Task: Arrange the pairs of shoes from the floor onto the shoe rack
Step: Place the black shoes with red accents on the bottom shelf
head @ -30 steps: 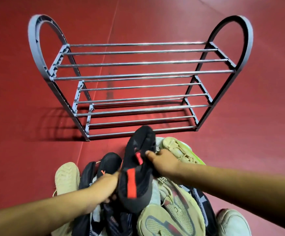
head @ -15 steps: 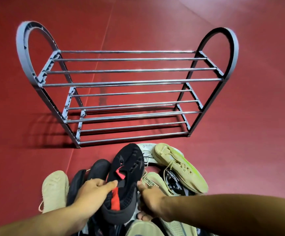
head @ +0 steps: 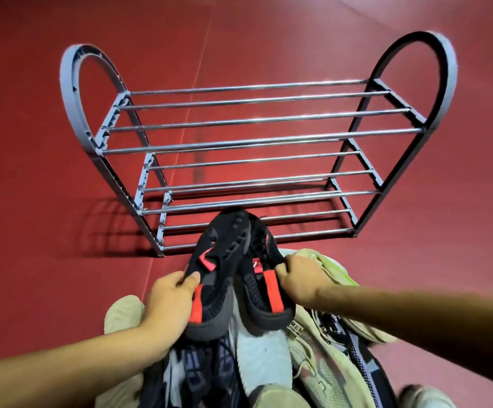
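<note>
Two black shoes with red heel tabs are held side by side above the pile, toes pointing at the rack. My left hand (head: 170, 301) grips the left black shoe (head: 218, 266) at its collar. My right hand (head: 301, 278) grips the right black shoe (head: 261, 293) at its heel. The grey shoe rack (head: 257, 142) with chrome bars stands just beyond on the red floor; none of its three tiers holds a shoe.
Under my hands lies a pile of shoes: beige sneakers (head: 324, 366) at the right, a beige sole (head: 123, 315) at the left, dark strappy shoes (head: 198, 375) in the middle. Red floor (head: 47, 260) surrounds the rack on all sides.
A second black shoe has come up from the pile in my right hand. Both black shoes now sit together, higher and closer to the rack's bottom bars.
</note>
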